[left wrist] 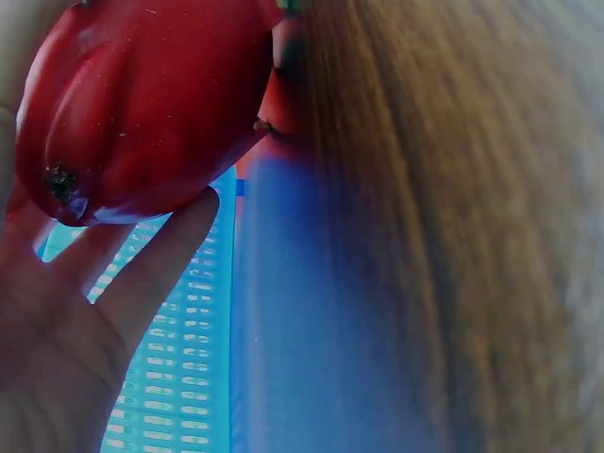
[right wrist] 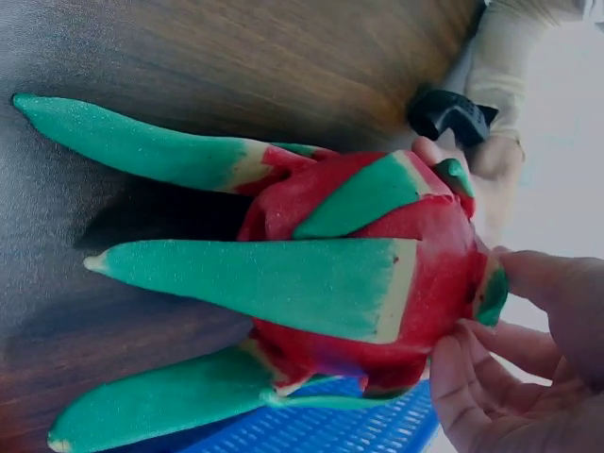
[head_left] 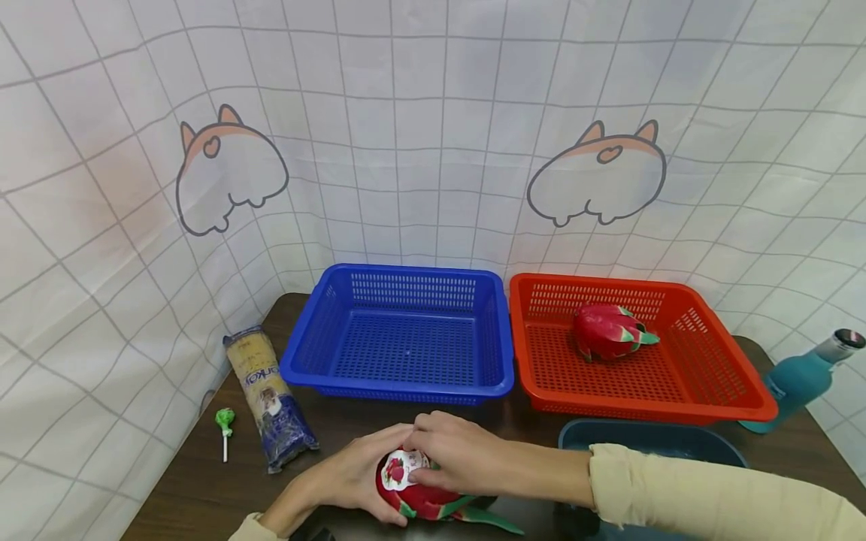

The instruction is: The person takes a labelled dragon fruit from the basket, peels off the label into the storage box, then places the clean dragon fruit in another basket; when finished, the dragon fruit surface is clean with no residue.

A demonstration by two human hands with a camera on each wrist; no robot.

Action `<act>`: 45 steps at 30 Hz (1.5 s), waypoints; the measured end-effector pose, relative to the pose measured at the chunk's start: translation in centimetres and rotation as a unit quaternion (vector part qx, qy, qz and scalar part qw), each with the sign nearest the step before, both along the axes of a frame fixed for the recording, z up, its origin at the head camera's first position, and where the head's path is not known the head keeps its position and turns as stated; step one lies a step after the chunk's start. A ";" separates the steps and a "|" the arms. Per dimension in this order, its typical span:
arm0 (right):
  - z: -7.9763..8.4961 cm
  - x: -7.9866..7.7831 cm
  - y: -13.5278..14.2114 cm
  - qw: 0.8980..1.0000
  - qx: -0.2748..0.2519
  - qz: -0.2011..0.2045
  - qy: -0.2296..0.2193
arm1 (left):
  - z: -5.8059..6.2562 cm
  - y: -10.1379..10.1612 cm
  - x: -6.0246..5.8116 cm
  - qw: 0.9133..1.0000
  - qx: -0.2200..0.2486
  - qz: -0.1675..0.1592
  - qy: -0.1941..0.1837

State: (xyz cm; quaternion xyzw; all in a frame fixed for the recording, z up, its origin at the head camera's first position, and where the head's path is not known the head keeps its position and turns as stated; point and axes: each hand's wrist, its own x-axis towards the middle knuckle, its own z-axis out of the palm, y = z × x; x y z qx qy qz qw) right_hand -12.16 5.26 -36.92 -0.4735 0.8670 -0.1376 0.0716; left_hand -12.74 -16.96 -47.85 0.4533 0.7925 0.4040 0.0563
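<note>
A red dragon fruit [head_left: 426,502] with long green-tipped scales is at the front of the dark table, between both hands. My left hand [head_left: 352,475] grips its left side, with fingers over the top and the thumb low in front. On its upper side is a white sticker [head_left: 395,470] with a fruit picture, partly covered by the right thumb. My right hand [head_left: 463,454] holds the fruit from above, fingers bent at its top. In the right wrist view, that hand's thumb and fingers close on the fruit's end beside a small green scale [right wrist: 492,297].
Behind the hands stand a blue basket [head_left: 406,387] and a red basket [head_left: 649,409] containing another dragon fruit [head_left: 604,330]. To the left lie a pasta packet [head_left: 271,398] and a green lollipop [head_left: 225,418]. A dark bin [head_left: 649,430] and a turquoise bottle [head_left: 798,383] are right.
</note>
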 end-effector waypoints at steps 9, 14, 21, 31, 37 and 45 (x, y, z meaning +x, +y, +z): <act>-0.3 0.2 -0.3 0.999 -0.012 -0.033 -0.014 | 0.0 0.0 -0.1 1.000 -0.002 0.008 -0.012; -0.3 0.3 -0.4 0.996 -0.033 -0.060 -0.058 | 0.0 0.0 -0.1 0.999 0.001 0.007 -0.033; -0.9 0.3 -0.6 0.984 -0.068 -0.107 -0.128 | 0.0 -0.1 0.1 0.997 -0.006 0.011 -0.076; -2.2 0.4 -1.0 0.975 -0.122 -0.142 -0.117 | -0.1 -0.2 0.2 0.998 -0.009 0.013 -0.068; -2.7 0.4 -1.2 0.973 -0.145 -0.149 -0.104 | -0.1 -0.1 0.1 0.998 -0.006 0.006 -0.064; -2.9 0.5 -1.3 0.972 -0.166 -0.142 -0.090 | -0.1 -0.1 0.1 0.998 0.000 -0.002 -0.063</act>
